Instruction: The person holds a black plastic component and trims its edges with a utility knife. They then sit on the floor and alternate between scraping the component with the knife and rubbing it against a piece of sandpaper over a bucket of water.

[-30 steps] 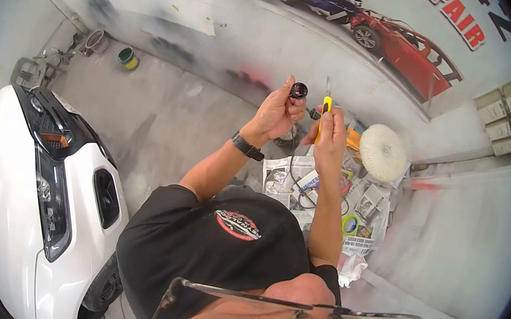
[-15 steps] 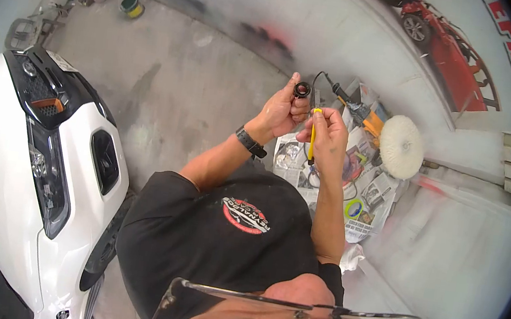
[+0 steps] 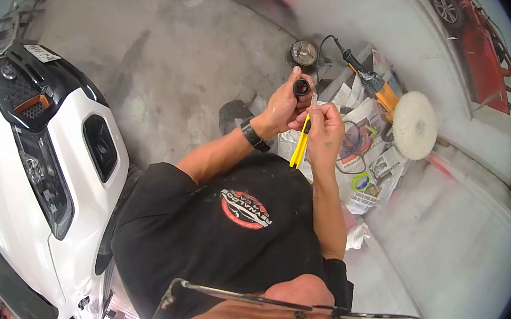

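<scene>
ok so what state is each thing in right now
left hand: shut on the black ring, raised in front of the chest
black ring: pinched at the fingertips, opening facing the camera
right hand: shut on the yellow knife
yellow knife: handle hanging down, top end up by the ring, blade too small to tell
polisher: lying on the newspapers, unheld
green tape roll: lying flat on the newspapers
</scene>
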`<state>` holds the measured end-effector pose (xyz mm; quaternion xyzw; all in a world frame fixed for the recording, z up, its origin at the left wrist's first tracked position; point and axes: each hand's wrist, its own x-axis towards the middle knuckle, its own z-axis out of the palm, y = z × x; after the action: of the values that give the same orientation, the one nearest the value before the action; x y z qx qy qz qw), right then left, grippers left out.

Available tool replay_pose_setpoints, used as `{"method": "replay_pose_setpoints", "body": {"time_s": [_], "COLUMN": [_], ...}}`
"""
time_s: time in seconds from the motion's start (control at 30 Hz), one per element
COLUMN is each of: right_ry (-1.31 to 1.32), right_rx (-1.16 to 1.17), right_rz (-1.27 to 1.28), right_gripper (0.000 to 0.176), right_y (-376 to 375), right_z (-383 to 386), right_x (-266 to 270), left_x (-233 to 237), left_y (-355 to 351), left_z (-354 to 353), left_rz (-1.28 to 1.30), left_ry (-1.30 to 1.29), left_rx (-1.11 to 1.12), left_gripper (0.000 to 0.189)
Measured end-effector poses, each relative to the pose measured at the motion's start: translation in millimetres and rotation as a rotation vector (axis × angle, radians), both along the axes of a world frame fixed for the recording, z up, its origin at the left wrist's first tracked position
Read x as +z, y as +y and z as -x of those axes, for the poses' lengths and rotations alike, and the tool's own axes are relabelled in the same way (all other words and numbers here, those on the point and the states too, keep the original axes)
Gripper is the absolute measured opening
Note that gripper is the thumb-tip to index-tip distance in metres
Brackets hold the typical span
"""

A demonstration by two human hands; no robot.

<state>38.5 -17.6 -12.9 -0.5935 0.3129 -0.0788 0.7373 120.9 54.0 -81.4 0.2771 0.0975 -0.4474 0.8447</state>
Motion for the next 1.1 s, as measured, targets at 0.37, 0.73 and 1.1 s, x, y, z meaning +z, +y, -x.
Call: {"method": "replay_pose_setpoints", "body": {"time_s": [0.37,0.73,1.1], "right_ry": [0.008,0.175,0.015], "right_rx": [-0.319,-1.296,-1.637], "right_rz": [0.09,0.004,-0.095], "right_gripper": [0.017,0.016,0.018], "right_y": [-41.8,46.3,171.3], "right_z": [47.9,260.4,397.5], "right_x": [11.0,-7.4,-14.3], "left_x": [-4.1,29.4,51.4], "left_y": [7.0,-18.6,-22.0], "left_z": [17.7,42.2,217.4], "left_rz": [-0.307,0.181,0.242], "left_ry": [-0.799,-1.18,-1.133], "left_rx": [-0.406,-1.596,-1.971], "left_gripper": [0.029,0.023,0.033]}}
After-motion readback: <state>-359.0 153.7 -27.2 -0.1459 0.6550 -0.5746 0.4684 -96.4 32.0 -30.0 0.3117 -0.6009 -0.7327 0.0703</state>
